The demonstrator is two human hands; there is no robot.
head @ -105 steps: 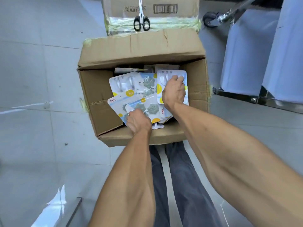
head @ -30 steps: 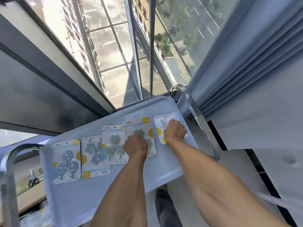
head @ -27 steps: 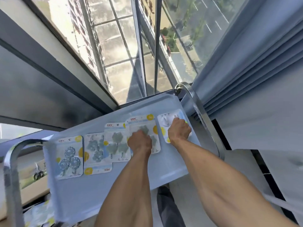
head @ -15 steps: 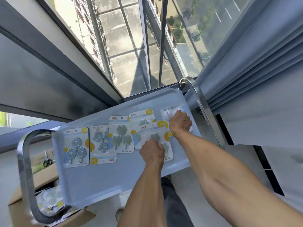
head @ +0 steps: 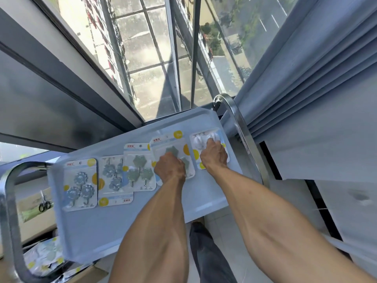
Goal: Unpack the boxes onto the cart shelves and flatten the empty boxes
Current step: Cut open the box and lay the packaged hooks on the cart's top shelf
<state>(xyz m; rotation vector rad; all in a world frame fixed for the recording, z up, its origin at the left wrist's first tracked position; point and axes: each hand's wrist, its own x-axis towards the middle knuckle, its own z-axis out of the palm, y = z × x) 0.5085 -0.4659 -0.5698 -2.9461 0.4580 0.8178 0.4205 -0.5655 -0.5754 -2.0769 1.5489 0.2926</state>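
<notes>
The left hand (head: pixel 169 168) is placed knuckles-up on a pack of green hooks (head: pixel 172 158) lying on the top cart shelf (head: pixel 130 225). Its fingers are curled down onto the pack; whether the pack is gripped or only pressed cannot be told, as the fingertips are hidden under the hand. The right hand (head: pixel 214 155) is set on a pack of white hooks (head: pixel 202 140) at the right end of the shelf, just beside the chrome handle (head: pixel 242 135). Its fingers are bent over the pack in the same manner, and the grip cannot be judged.

Five packs are laid in one row across the shelf. From the left: a pack of silver flower hooks (head: pixel 80 182), a second silver pack (head: pixel 114 180), a green pack (head: pixel 139 168) overlapping it, then the two packs under the hands. An open box (head: pixel 85 275) with more packs is seen below the shelf at lower left. Scissors (head: pixel 43 203) are visible beyond the left handle (head: pixel 10 211).

Compared with half a second earlier, the pack under the left hand has been moved up from a lower, tilted position into line with the row. The right hand is found on the same white pack as before.
</notes>
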